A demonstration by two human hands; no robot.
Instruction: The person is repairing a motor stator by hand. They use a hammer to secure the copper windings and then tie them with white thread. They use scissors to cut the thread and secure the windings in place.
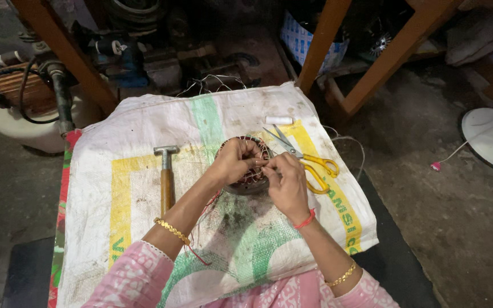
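The woven sack (144, 131) under your work is the largest thing: white plastic cloth, dirty, with yellow and green printed bands, spread flat on the floor. In its middle sits the round motor stator (250, 181), a dark metal ring with copper-coloured wire wound inside; it lies directly under both your hands, its open face up toward you. Your left hand (232, 161) is curled over the ring's left rim and your right hand (285, 181) presses in from the right; the two hands are together, fingertips meeting on the winding, pinching something thin that I cannot make out. Both are equally near. Left of the ring lies a hammer (166, 177), wooden handle pointing toward you, steel head away. Right, just beside your right hand, yellow-handled scissors (306, 159) lie slanted, blades open. Beyond them rests a small white spool (279, 120).
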